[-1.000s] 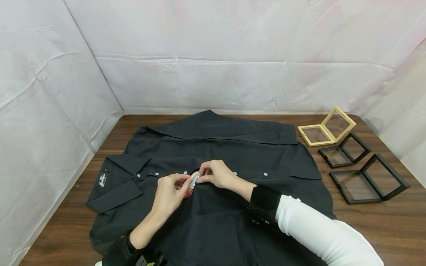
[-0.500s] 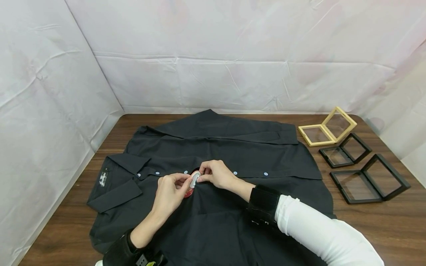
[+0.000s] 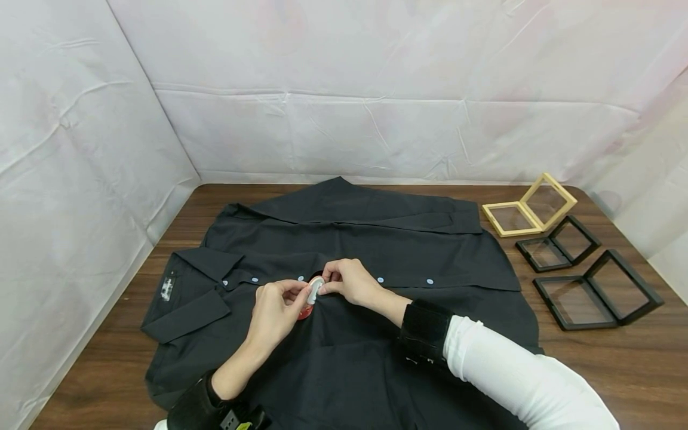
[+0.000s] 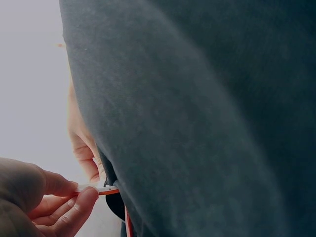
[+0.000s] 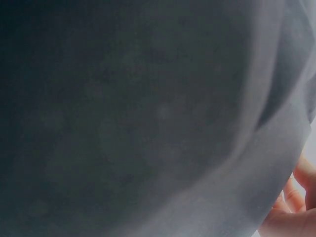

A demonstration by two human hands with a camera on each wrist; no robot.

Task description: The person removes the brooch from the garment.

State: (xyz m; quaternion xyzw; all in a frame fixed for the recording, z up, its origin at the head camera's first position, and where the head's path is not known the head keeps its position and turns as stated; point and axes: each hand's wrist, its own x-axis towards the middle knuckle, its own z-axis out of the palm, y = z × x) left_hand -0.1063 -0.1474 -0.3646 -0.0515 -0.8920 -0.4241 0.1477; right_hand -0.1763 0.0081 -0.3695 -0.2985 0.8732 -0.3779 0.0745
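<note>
In the head view a dark button-up shirt lies spread over the table. Above its button placket my left hand pinches a small white curved piece between thumb and fingertips. The left wrist view shows the white piece as thin, with an orange-red edge. My right hand meets its other side, thumb and index fingertips pinched together there. A red rounded thing shows just below the white piece, mostly covered by the left fingers. Cloth fills most of the right wrist view, with fingers at its lower right.
A yellow hinged frame, a small black hinged frame and a larger black hinged frame stand unfolded on the wooden table at right. White sheeting closes off the back and sides.
Both hands hold almost the same pose at the white piece. The whole head view has shifted very slightly; nothing else has visibly moved.
</note>
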